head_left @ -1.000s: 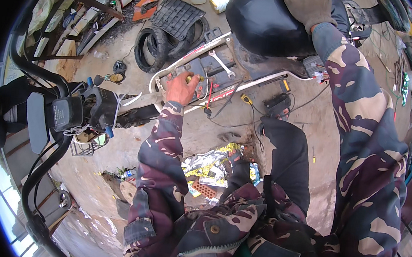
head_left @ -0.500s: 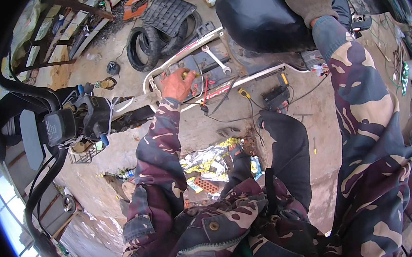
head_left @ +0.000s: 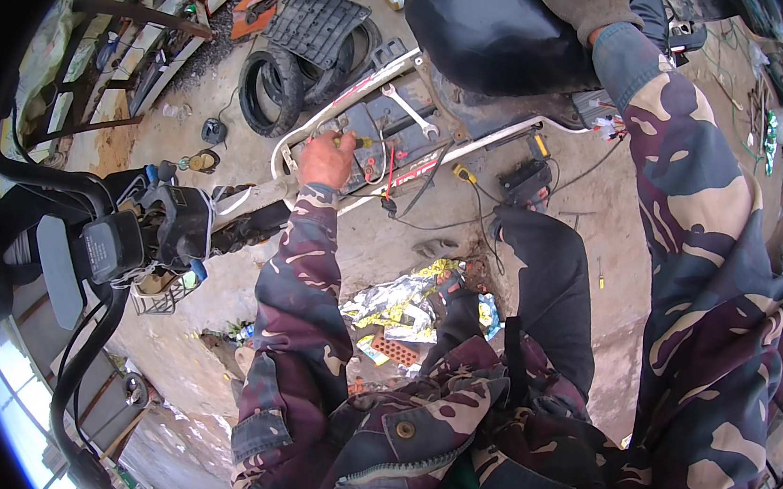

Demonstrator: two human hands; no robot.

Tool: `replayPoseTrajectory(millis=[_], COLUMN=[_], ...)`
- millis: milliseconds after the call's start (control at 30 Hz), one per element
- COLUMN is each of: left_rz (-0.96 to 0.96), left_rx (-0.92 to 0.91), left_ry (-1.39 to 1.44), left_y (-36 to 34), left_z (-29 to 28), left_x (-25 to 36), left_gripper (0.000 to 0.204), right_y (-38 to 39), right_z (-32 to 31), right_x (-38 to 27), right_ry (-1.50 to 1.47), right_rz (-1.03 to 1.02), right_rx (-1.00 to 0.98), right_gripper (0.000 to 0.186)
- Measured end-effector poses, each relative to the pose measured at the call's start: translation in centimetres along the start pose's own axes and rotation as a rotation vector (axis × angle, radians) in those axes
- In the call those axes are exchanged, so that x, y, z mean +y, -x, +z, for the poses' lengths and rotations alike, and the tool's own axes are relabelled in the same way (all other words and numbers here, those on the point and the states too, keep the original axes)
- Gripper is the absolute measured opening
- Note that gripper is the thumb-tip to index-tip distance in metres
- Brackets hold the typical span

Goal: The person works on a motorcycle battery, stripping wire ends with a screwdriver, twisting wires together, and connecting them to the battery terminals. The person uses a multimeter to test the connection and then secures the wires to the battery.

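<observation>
My bare left hand (head_left: 326,161) is over the open white-edged frame of a motorbike or scooter (head_left: 417,171), fingers curled in. A small yellowish thing (head_left: 364,142), perhaps a tool handle, sticks out beside its fingers. In the same bay, red and black wires (head_left: 393,165) run close to the hand, and an open-ended wrench (head_left: 412,113) lies farther right. My right hand (head_left: 579,6), in a brown glove, rests against the shiny black seat (head_left: 487,37) at the top. Its fingers run out of the picture, so their grip is hidden.
Handlebars (head_left: 98,207) with a mirror stand at left. Black tyres (head_left: 269,91) and a ribbed black panel (head_left: 314,25) lie beyond the frame. A black box with cables (head_left: 525,182) is near my knee. Crumpled wrapping (head_left: 395,306) and a red perforated brick (head_left: 395,350) lie below.
My left hand has shifted slightly left and turned, and the yellowish thing now shows more clearly beside its fingers. My right hand stays at the seat.
</observation>
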State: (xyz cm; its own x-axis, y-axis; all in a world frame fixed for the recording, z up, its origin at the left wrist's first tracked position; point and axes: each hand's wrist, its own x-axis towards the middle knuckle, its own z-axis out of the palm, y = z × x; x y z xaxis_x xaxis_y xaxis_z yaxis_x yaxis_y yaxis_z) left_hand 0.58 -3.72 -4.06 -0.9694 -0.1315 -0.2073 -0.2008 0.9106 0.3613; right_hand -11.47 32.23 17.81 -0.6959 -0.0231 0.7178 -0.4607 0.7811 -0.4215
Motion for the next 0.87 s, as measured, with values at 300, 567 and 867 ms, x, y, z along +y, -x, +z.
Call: replayPoseTrajectory(millis=[300,567,867], left_rz=[0.086,0.257,0.196], left_rx=[-0.055,-0.037,-0.198], left_ry=[-0.028,-0.063,-0.085], left_y=[0.7,0.6,-0.2], left_z=[-1.4,-1.9,-0.7], left_x=[1.6,2.2,2.3], left_gripper=[0.043,0.033,0.034], right_y=[0.0,0.1,0.1], right_z=[0.0,0.0,0.4], right_x=[-0.1,0.3,0.6], right_ry=[0.006,0.033,0.008], right_rz=[0.014,-0.016,-0.025], right_rx=[-0.012,0.002,0.009], right_gripper=[0.021,0.021,0.020])
